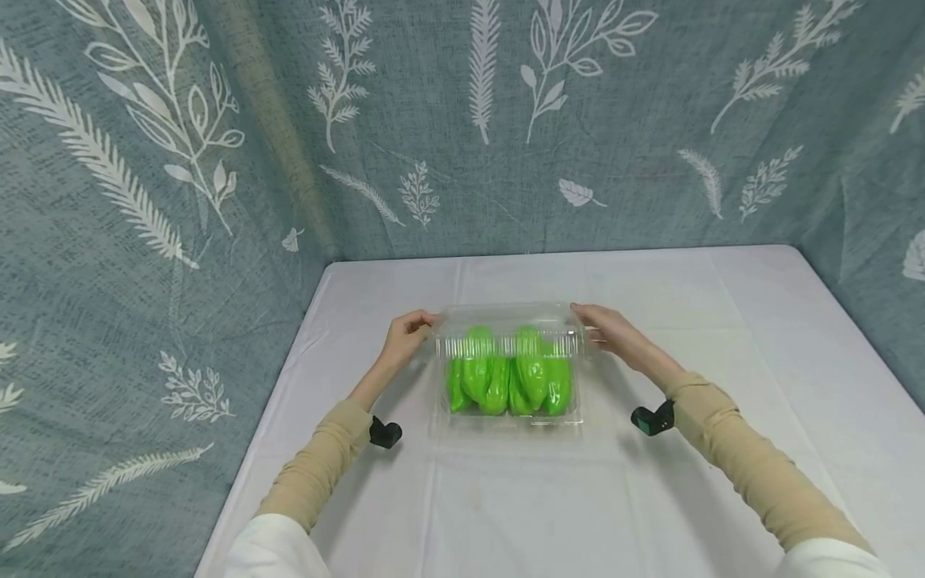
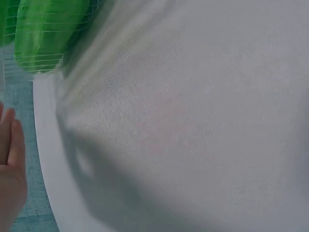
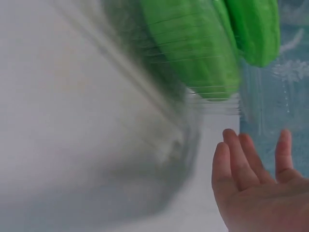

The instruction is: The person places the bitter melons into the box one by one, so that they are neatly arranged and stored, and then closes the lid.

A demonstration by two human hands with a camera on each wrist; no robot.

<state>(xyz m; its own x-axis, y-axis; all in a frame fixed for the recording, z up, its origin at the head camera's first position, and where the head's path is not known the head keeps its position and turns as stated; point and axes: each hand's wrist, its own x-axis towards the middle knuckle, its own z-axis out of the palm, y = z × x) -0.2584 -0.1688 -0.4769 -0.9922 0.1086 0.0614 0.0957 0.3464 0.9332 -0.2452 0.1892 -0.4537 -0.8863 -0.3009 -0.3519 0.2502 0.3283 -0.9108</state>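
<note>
A clear plastic clamshell container (image 1: 567, 413) stands in the middle of the white table. Several glossy bright green, elongated vegetables (image 1: 532, 380) lie inside it, and their exact kind is hard to tell. My left hand (image 1: 405, 337) pinches the back left corner of the lid (image 1: 506, 315) between thumb and fingers. At the back right corner my right hand (image 1: 614, 333) touches the lid with fingers fairly straight and spread, the thumb apart from them in the right wrist view. Only part of the left hand (image 2: 10, 169) shows in its wrist view, its fingertips cut off. Whether the lid is fastened cannot be told.
A white cloth (image 1: 520, 506) covers the table. Grey-blue curtains with white leaf prints (image 1: 448, 160) hang behind the table and along both sides. A black wrist device (image 1: 654, 418) sits on the right wrist, another (image 1: 385, 433) on the left.
</note>
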